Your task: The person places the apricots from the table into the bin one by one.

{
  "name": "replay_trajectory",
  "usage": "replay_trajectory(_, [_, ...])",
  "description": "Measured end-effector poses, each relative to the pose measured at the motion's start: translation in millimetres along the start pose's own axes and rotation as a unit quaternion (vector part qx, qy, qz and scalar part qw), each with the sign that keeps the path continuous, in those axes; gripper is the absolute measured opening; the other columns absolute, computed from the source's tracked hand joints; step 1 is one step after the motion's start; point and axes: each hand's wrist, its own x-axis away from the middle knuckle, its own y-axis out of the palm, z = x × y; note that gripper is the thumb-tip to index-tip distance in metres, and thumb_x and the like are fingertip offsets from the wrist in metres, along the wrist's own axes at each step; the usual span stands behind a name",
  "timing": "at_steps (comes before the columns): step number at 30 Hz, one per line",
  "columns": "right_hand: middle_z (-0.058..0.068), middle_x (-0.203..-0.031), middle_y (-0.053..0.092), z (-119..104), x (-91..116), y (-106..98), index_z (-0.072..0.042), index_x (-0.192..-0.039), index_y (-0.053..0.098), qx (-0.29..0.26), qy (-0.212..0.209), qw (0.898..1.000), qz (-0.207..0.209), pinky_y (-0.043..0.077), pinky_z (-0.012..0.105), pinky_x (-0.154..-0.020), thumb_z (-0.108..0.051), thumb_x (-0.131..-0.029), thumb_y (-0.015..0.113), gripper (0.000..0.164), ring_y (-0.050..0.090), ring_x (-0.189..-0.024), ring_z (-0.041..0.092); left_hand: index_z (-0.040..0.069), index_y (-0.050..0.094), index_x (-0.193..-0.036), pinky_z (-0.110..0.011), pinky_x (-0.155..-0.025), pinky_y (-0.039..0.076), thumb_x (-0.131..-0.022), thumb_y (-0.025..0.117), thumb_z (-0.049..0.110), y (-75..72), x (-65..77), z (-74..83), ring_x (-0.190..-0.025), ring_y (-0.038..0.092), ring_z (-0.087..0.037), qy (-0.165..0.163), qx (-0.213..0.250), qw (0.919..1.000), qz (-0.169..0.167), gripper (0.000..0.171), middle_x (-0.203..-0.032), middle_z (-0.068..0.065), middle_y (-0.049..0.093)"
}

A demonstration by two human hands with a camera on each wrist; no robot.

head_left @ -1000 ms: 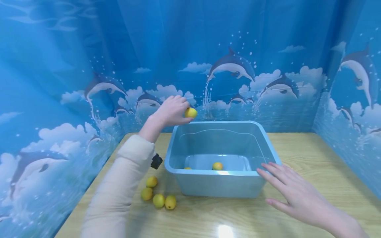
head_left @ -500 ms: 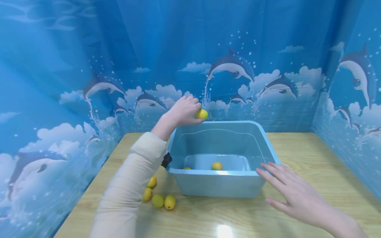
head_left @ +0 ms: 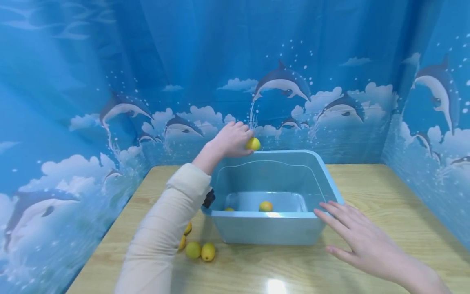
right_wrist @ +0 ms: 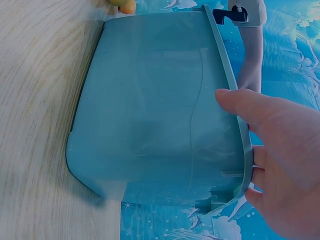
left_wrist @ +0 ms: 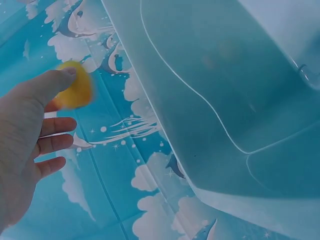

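Note:
A light-blue plastic tub (head_left: 271,228) stands on the wooden table. My left hand (head_left: 232,140) pinches a small yellow fruit (head_left: 253,143) in its fingertips, raised over the tub's far left rim; the left wrist view shows that fruit (left_wrist: 74,91) beside the tub's wall (left_wrist: 225,90). Two yellow fruits lie inside the tub, one (head_left: 266,206) mid-floor and one (head_left: 229,209) half hidden by the near rim. My right hand (head_left: 352,232) rests with straight fingers against the tub's near right corner (right_wrist: 235,150), the thumb on its outer wall.
Several yellow fruits (head_left: 200,250) lie on the table left of the tub, partly hidden by my left sleeve (head_left: 165,232). A blue dolphin-print curtain (head_left: 286,81) closes off the back and both sides. Bare table (head_left: 385,192) lies right of the tub.
My left hand has carried the yellow fruit rightward, from left of the tub's far corner to above its far left rim. The right hand has stayed at the tub's corner.

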Motion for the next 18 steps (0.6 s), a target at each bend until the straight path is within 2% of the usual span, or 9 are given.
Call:
replay_trajectory(3, [0.009,-0.142,0.039,0,-1,0,-0.018,-0.145,0.032,-0.001,-0.002,1.0,0.001,-0.003,0.02,-0.108,-0.05,-0.084,0.06,0.074,0.032,-0.131,0.027,0.01,0.051,-0.127,-0.035,-0.086,0.039,-0.089,0.057,0.044,-1.5,1.5,-0.9,-0.102,0.048,-0.023,-0.003,-0.002,1.0,-0.004,0.051,-0.114,-0.007,0.056])
replay_trajectory(6, [0.008,-0.143,0.037,0,-1,1,-0.018,-0.145,0.032,-0.001,-0.002,1.0,0.003,-0.003,0.02,-0.108,-0.05,-0.084,0.06,0.074,0.031,-0.132,0.027,0.01,0.05,-0.13,-0.036,-0.091,0.039,-0.09,0.057,0.043,-4.2,4.5,-2.4,-0.106,0.048,-0.023,-0.005,-0.001,1.0,-0.001,0.052,-0.117,-0.007,0.056])
replay_trajectory(13, [0.008,-0.142,0.039,0,-1,1,-0.018,-0.145,0.032,-0.003,-0.001,1.0,0.004,-0.003,0.02,-0.108,-0.05,-0.083,0.06,0.075,0.031,-0.132,0.027,0.009,0.06,-0.113,-0.037,-0.086,0.041,-0.09,0.057,0.041,-9.2,15.7,-6.8,-0.097,0.051,-0.023,-0.006,-0.011,0.9999,0.011,0.04,-0.106,-0.007,0.059])
replay_trajectory(18, [0.009,-0.141,0.039,0,0,2,-0.017,-0.144,0.033,-0.004,-0.003,1.0,0.007,-0.002,0.02,-0.108,-0.051,-0.083,0.06,0.075,0.032,-0.131,0.027,0.009,0.062,-0.107,-0.036,-0.082,0.042,-0.09,0.058,0.039,-11.6,26.5,-10.2,-0.095,0.052,-0.022,-0.015,-0.014,0.9997,0.013,0.035,-0.102,-0.005,0.06])
